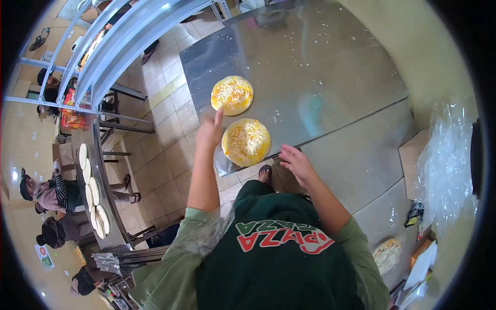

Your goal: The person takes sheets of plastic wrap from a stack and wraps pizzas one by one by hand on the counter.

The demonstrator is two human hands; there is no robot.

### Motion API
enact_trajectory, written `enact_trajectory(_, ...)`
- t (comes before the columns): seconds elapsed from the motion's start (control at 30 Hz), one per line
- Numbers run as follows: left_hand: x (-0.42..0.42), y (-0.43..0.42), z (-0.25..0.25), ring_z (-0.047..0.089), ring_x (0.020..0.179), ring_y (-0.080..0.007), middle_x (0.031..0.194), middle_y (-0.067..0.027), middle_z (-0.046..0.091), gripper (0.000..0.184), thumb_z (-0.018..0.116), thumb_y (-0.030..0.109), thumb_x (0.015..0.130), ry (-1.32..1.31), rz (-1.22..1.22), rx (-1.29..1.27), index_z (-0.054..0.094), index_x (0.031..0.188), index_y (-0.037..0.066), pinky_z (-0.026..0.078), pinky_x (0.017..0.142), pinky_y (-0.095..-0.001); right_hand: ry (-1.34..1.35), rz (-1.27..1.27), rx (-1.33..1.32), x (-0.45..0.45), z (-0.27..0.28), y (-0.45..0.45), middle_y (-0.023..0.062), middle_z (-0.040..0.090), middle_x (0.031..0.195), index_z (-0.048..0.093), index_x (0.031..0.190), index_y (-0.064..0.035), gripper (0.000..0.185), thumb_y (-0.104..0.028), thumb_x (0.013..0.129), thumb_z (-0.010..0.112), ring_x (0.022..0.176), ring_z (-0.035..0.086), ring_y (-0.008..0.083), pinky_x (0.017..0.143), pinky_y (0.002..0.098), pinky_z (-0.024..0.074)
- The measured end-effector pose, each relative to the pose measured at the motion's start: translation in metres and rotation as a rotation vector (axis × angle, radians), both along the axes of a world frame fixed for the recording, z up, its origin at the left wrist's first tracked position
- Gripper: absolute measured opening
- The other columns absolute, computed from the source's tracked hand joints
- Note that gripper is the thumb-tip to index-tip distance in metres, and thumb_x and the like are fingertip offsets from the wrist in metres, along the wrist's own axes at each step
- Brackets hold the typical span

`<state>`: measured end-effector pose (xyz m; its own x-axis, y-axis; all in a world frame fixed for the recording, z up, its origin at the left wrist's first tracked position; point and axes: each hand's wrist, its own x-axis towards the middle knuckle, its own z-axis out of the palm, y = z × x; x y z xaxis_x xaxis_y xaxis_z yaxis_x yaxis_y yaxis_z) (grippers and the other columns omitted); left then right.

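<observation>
Two round pizzas lie close together on a steel table point(330, 77). The farther pizza point(232, 95) and the nearer pizza point(246, 142) both carry shredded white cheese over a yellow-orange topping. My left hand point(210, 130) is beside them on the left, near the gap between the two, slightly blurred, one finger stretched out toward the farther one's lower edge. Whether that fingertip touches it I cannot tell. To the right of the nearer pizza, apart from it, my right hand point(295, 161) hovers near the table edge with fingers extended and nothing in them.
Cheese shreds are scattered over the steel. Another topped pizza point(387, 256) lies at lower right, near clear plastic bags point(447, 165) and a cardboard box point(413, 160). Left, a second table point(114, 206) holds several flat dough pieces point(92, 191); people stand behind it. A metal rack point(119, 51) rises at upper left.
</observation>
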<state>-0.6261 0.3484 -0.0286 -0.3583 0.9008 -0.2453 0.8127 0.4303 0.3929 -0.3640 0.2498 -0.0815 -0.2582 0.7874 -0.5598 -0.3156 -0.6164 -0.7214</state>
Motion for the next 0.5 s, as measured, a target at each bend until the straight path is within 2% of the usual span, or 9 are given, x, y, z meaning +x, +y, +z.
enact_trajectory(0.07, -0.032, -0.004, -0.025, 0.060, 0.086, -0.0358, 0.087, -0.0228, 0.060, 0.077, 0.029, 0.066, 0.083, 0.008, -0.044, -0.001, 0.050, 0.108, -0.005, 0.046, 0.074, -0.0437, 0.062, -0.049, -0.103, -0.017, 0.003, 0.008, 0.0095, 0.054, 0.115, 0.043, 0.126, -0.0011, 0.044, -0.024, 0.089, 0.052, 0.105, 0.049, 0.0162, 0.084, 0.0275, 0.0430)
enact_trajectory(0.17, -0.035, -0.007, -0.015, 0.061, 0.072, -0.0282, 0.080, -0.0198, 0.059, 0.086, 0.026, 0.072, 0.080, -0.550, 0.185, -0.244, 0.047, 0.109, -0.006, 0.050, 0.065, -0.0394, 0.064, -0.087, -0.180, -0.032, 0.011, 0.019, 0.0087, 0.048, 0.119, 0.040, 0.126, -0.0028, 0.043, -0.024, 0.091, 0.049, 0.108, 0.048, 0.0175, 0.088, 0.0317, 0.0413)
enact_trajectory(0.27, -0.044, -0.004, -0.022, 0.058, 0.067, -0.0219, 0.080, -0.0159, 0.057, 0.091, 0.026, 0.079, 0.074, -0.769, 0.182, -0.345, 0.046, 0.110, -0.003, 0.051, 0.061, -0.0340, -0.032, 0.012, -0.120, -0.044, -0.001, 0.025, 0.0067, 0.051, 0.116, 0.040, 0.127, -0.0061, 0.042, -0.027, 0.092, 0.047, 0.106, 0.049, 0.0156, 0.088, 0.0335, 0.0410)
enact_trajectory(0.37, -0.052, 0.000, -0.031, 0.059, 0.068, -0.0228, 0.078, -0.0152, 0.056, 0.091, 0.026, 0.079, 0.073, -0.854, 0.171, -0.378, 0.044, 0.109, -0.002, 0.051, 0.063, -0.0351, -0.028, -0.073, -0.072, -0.058, 0.001, 0.028, 0.0055, 0.054, 0.110, 0.043, 0.125, -0.0080, 0.041, -0.032, 0.091, 0.046, 0.107, 0.049, 0.0157, 0.090, 0.0360, 0.0404)
enact_trajectory(0.47, -0.043, 0.003, -0.028, 0.059, 0.068, -0.0227, 0.076, -0.0141, 0.056, 0.090, 0.025, 0.080, 0.073, -0.969, 0.173, -0.395, 0.042, 0.108, -0.001, 0.051, 0.063, -0.0358, 0.398, -0.300, 0.043, -0.070, -0.015, 0.032, 0.0079, 0.055, 0.111, 0.045, 0.123, -0.0066, 0.045, -0.039, 0.092, 0.041, 0.110, 0.049, 0.0190, 0.094, 0.0379, 0.0388)
enact_trajectory(0.5, -0.037, 0.005, -0.023, 0.059, 0.068, -0.0227, 0.076, -0.0141, 0.056, 0.090, 0.025, 0.081, 0.072, -0.989, 0.150, -0.398, 0.041, 0.108, 0.000, 0.051, 0.064, -0.0361, 0.488, -0.289, -0.010, -0.064, -0.012, 0.035, 0.0083, 0.056, 0.112, 0.046, 0.122, -0.0056, 0.046, -0.040, 0.092, 0.040, 0.108, 0.050, 0.0190, 0.094, 0.0373, 0.0393)
